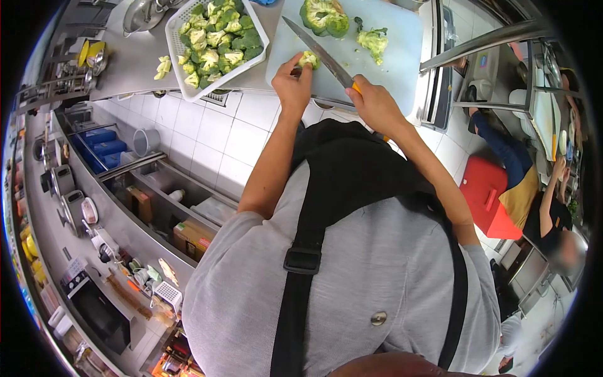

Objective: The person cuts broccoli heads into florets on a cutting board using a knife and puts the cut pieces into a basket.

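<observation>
The floret (309, 59), top centre of the frame over the board (396, 78), is pinched in my left grip (293, 87), likely to steady it beside the knife (323, 57) my right grip (379, 107) clasps. Upper left, a basket (235, 70) of broccoli (217, 41) stands near, seemingly for easy reach.

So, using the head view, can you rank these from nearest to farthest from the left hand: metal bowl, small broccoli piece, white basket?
1. Small broccoli piece: at the fingertips of the left hand.
2. White basket: to that hand's left.
3. Metal bowl: farther left, past the basket.
</observation>
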